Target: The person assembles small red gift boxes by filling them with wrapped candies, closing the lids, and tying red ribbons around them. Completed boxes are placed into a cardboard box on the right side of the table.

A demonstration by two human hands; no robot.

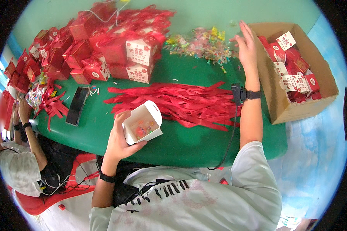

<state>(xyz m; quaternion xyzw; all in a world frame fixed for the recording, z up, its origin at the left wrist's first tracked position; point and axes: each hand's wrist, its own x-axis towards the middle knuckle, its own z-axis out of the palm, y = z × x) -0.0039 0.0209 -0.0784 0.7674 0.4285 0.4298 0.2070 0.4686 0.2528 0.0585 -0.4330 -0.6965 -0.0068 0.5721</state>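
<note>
My left hand [121,133] grips an opened small paper box [158,134], its white flap raised and its mouth facing up. Several wrapped candies [144,128] in orange and pink lie inside it. My right hand [246,48] is raised at the far right, fingers stretched out and nothing visible in them. It is between a heap of clear-wrapped candies [202,45] and the cardboard carton [272,92]. Across the table in front of me lies a long bundle of red ribbons [173,102].
Finished-looking red gift boxes [79,54] are stacked at the far left. More red and white boxes [297,82] fill the carton. A black phone [77,106] rests on the green table [189,144]. At the left edge, a co-worker's hands [23,109] are near another candy pile.
</note>
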